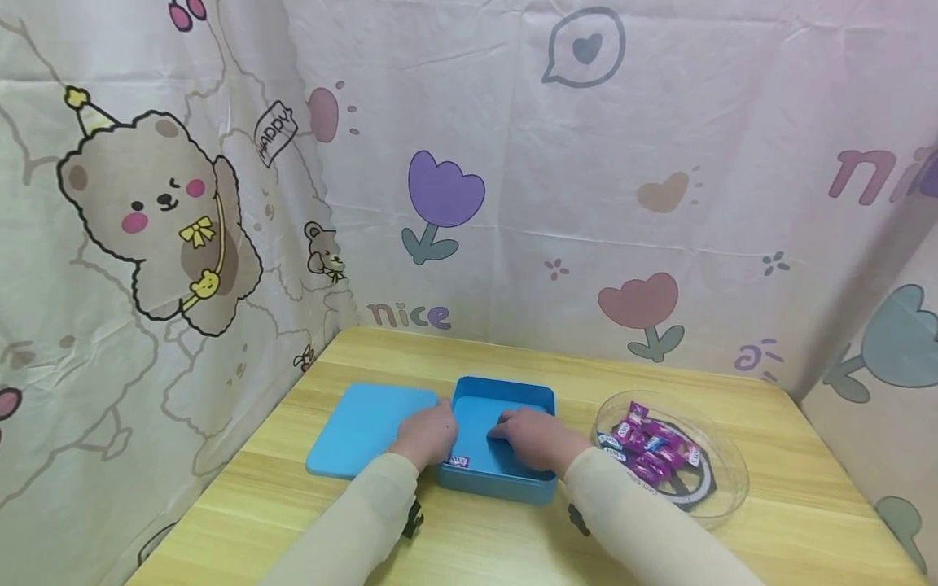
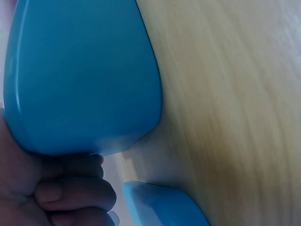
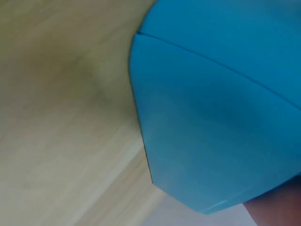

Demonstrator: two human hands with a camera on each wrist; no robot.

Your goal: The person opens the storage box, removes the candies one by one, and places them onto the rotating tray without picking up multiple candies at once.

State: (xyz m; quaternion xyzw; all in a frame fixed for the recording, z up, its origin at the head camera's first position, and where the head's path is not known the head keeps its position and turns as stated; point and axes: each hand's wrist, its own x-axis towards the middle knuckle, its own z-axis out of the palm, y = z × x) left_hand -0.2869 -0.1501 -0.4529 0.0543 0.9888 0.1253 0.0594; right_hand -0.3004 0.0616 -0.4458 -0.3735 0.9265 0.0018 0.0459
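Blue plastic, smooth and matte, forms a shallow square box (image 1: 502, 443) with rounded corners, sitting mid-worktop (image 1: 469, 541); its flat lid (image 1: 366, 427) lies just beside it on the left; the worktop is pale wood-grain laminate. The left hand (image 1: 428, 433) rests at the box's left wall with fingers curled; whether it grips the wall cannot be told; the right hand (image 1: 533, 438) lies inside the box, fingers relaxed on the floor. One small wrapped candy (image 1: 456, 461) lies in the box's near-left corner, its label too small to read. A clear round dish (image 1: 721, 480) of purple-wrapped candies (image 1: 648, 448) stands to the right; the backdrop cloth (image 1: 513, 179) reads "nice" and "HAPPY".
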